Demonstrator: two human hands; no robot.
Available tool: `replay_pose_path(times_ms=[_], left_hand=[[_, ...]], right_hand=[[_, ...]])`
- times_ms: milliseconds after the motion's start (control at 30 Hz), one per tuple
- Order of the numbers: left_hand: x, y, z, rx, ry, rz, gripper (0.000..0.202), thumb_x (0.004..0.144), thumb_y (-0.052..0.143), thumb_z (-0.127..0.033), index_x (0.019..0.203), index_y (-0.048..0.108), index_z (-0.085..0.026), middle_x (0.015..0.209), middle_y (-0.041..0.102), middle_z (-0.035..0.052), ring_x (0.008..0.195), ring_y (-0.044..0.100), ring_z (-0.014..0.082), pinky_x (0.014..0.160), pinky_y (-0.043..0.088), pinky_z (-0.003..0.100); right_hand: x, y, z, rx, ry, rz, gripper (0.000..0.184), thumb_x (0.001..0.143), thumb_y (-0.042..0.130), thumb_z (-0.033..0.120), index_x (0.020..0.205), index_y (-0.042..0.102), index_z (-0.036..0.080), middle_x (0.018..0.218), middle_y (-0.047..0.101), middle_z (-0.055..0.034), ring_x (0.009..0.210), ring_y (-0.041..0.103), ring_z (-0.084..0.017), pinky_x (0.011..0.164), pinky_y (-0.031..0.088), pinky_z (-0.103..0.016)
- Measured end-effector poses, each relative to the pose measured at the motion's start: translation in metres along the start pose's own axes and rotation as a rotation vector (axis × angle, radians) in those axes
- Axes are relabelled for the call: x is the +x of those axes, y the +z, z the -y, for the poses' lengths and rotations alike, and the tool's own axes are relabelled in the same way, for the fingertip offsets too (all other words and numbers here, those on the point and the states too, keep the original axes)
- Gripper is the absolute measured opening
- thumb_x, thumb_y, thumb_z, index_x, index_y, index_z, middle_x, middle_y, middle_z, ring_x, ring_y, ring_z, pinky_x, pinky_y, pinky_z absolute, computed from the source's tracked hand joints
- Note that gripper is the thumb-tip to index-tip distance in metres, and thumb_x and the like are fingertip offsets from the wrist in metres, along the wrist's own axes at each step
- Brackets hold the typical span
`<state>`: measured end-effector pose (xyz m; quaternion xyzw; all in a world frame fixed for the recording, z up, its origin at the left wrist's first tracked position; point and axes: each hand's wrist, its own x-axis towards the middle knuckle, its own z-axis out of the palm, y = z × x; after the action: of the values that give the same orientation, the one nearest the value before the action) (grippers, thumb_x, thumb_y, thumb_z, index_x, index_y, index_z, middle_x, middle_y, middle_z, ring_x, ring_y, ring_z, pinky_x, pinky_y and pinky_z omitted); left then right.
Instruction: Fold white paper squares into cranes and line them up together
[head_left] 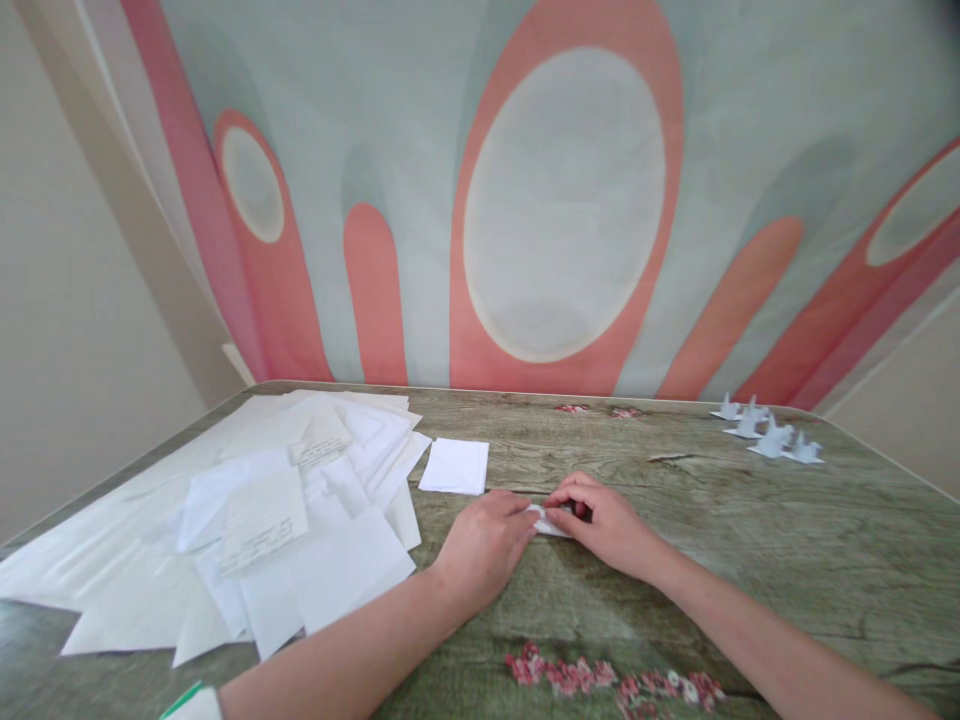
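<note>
A small white folded piece of paper point(553, 524) lies on the wood-patterned tabletop between my two hands, mostly covered by fingers. My left hand point(486, 548) has its fingers together and pressed onto the paper's left part. From the right, my right hand point(606, 522) pinches the paper with thumb and bent fingers. Just beyond my left hand sits a small stack of square white paper point(454, 467). How the held paper is folded underneath my fingers cannot be made out.
Loose white sheets point(345, 570) are heaped on the left, some bearing print. Several white folded paper cranes point(774, 438) stand at the far right. Pink flowers point(577, 676) show on the table near me. A patterned backdrop point(420, 180) rises behind the table's far edge.
</note>
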<state>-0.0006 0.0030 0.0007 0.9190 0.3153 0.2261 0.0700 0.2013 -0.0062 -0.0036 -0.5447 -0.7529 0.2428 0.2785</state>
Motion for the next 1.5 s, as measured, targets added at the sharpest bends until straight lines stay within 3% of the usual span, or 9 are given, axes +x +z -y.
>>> replay_pose_path(times_ms=[233, 367, 1500], left_hand=[[0.0021, -0.0037, -0.0026, -0.002, -0.008, -0.001, 0.021, 0.088, 0.046, -0.017, 0.1, 0.064, -0.018, 0.099, 0.065, 0.0053, 0.094, 0.055, 0.0194, 0.086, 0.046, 0.035], [0.0021, -0.0041, -0.0034, 0.006, -0.036, 0.019, 0.021, 0.087, 0.049, -0.018, 0.101, 0.063, -0.02, 0.103, 0.065, 0.0044, 0.093, 0.055, 0.0197, 0.085, 0.045, 0.036], [0.0017, -0.0077, -0.0011, 0.001, -0.143, 0.031, 0.024, 0.087, 0.048, -0.021, 0.106, 0.062, -0.021, 0.099, 0.056, 0.0059, 0.092, 0.051, 0.0198, 0.085, 0.044, 0.035]], right_hand=[[-0.0019, -0.0049, 0.0045, -0.026, -0.011, 0.049, 0.027, 0.072, 0.065, 0.041, 0.091, 0.065, 0.022, 0.083, 0.057, -0.002, 0.071, 0.052, -0.015, 0.064, 0.04, -0.026], [-0.0028, -0.0042, 0.0021, -0.024, 0.008, 0.011, 0.033, 0.067, 0.069, 0.041, 0.092, 0.063, 0.02, 0.086, 0.055, -0.0023, 0.071, 0.051, -0.015, 0.065, 0.041, -0.027], [0.0008, -0.0088, 0.0018, -0.029, 0.016, 0.029, 0.022, 0.069, 0.068, 0.035, 0.083, 0.063, 0.02, 0.079, 0.054, -0.001, 0.067, 0.052, -0.014, 0.064, 0.042, -0.027]])
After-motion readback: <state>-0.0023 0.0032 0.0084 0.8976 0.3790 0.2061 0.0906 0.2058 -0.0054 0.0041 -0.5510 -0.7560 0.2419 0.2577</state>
